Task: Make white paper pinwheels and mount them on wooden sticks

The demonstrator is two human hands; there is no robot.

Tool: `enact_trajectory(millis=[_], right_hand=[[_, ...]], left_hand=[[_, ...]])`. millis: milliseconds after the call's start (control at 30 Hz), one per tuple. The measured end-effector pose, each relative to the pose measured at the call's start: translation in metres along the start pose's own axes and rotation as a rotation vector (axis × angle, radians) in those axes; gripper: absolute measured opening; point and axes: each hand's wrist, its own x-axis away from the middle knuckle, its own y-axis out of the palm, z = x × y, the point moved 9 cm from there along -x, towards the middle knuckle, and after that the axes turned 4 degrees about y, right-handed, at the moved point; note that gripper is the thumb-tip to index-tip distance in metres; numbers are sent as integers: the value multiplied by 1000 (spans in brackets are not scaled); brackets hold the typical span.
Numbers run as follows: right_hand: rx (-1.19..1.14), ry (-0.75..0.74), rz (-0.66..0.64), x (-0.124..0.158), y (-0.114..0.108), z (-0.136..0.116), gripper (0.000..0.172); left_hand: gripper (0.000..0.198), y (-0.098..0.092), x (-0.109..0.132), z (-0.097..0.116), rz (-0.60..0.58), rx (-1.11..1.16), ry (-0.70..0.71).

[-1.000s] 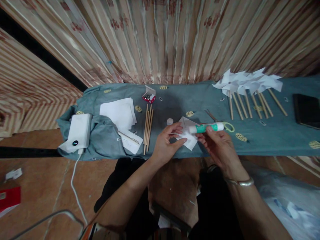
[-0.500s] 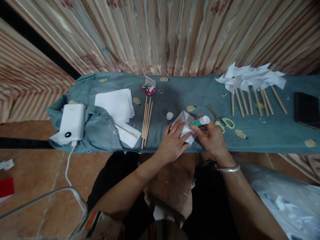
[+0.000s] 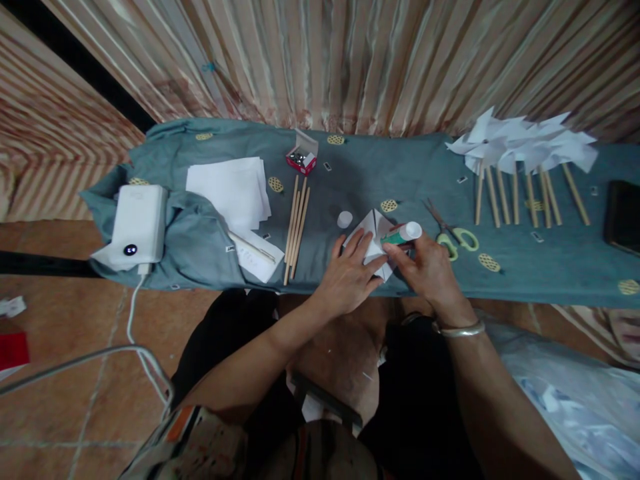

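Observation:
My right hand (image 3: 429,270) is closed around a green and white glue stick (image 3: 400,235), its lower end against a white paper square (image 3: 373,223) with cut lines and folded-in corners. Spread over the left side of that paper, my left hand (image 3: 351,272) lies with its fingers stretched out and presses it on the cloth. The white glue cap (image 3: 345,219) sits just left of the paper. To the right of my right hand lie scissors (image 3: 453,233) with light green handles.
Several wooden sticks (image 3: 297,230), white paper sheets (image 3: 227,193), a pen (image 3: 253,245) and an opened red box of metal pins (image 3: 302,155) lie to the left. Paper pinwheels (image 3: 525,143) on sticks lie back right. A white power bank (image 3: 140,220) with cable stands far left.
My right hand has moved the glue stick slightly over the paper, toward its middle. My left hand keeps pressing the paper. The whole view has shifted a little.

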Motion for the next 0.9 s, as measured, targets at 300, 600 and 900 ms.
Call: enact_trajectory(millis=[300,600,900], right_hand=[[33,-67,-28,-2,1,-4,40],[40,-102,-36,0,4,-11,40],[88,-140,7,2,6,-15,43]], left_hand=[[40,3,1,0,7,-56,23],[37,3,1,0,31,-84,31],[35,3,1,1,3,-74,14]])
